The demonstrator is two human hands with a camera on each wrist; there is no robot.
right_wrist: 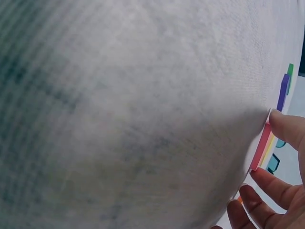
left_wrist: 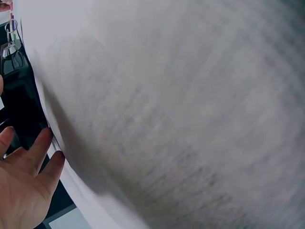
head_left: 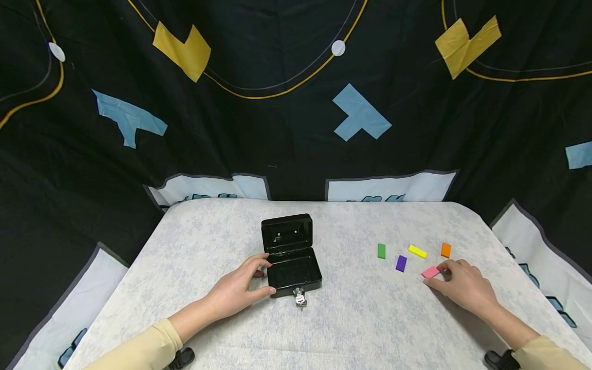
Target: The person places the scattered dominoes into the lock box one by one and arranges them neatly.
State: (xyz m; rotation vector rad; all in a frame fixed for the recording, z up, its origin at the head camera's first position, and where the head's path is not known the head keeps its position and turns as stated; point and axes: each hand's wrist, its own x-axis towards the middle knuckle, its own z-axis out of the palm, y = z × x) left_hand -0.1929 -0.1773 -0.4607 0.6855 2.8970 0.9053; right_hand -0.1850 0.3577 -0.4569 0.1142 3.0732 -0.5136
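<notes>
A small black metal box stands on the table, its lid raised at the back. From its front edge hangs a silver clasp, and a ring shows there in the left wrist view. My left hand rests against the box's left side, fingers spread and loosely bent. Over on the right, my right hand pinches a pink block by its two ends, between thumb and index finger. The block is at the tabletop; the right wrist view shows its pink side.
Close to the pink block lie a green block, a purple block, a yellow block and an orange block. A pale mottled cloth covers the table. Behind it hangs a black curtain with taped shapes.
</notes>
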